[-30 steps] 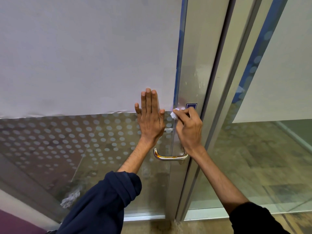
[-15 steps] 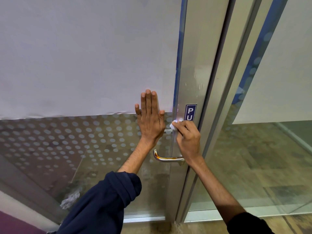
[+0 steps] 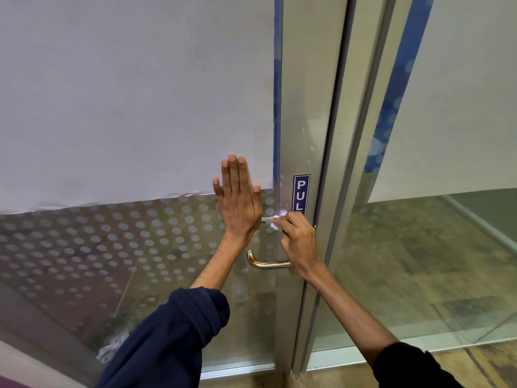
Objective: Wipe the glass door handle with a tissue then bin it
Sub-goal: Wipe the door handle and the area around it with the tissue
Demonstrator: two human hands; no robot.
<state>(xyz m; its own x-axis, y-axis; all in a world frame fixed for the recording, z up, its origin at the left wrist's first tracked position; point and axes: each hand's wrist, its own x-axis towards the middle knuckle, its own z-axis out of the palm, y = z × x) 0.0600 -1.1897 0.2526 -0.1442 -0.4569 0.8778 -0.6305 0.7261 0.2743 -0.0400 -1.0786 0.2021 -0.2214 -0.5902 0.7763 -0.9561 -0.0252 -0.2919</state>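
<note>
- Pinching a white tissue (image 3: 277,221), the right hand (image 3: 300,242) hides the handle's (image 3: 268,264) upper end.
- Left hand (image 3: 239,204), at nine o'clock, lies flat and released on the glass door (image 3: 112,242).
- Sign (image 3: 301,195) partly covered.

The right hand (image 3: 300,242) covers most of the white tissue (image 3: 277,221), only a crumpled corner poking out past the fingers. It also hides the handle's (image 3: 268,263) right end and mount. The blue sign (image 3: 300,193) reads "PUL", its last letter lost behind the knuckles. The left hand (image 3: 239,203) masks the upper bar's left end.
</note>
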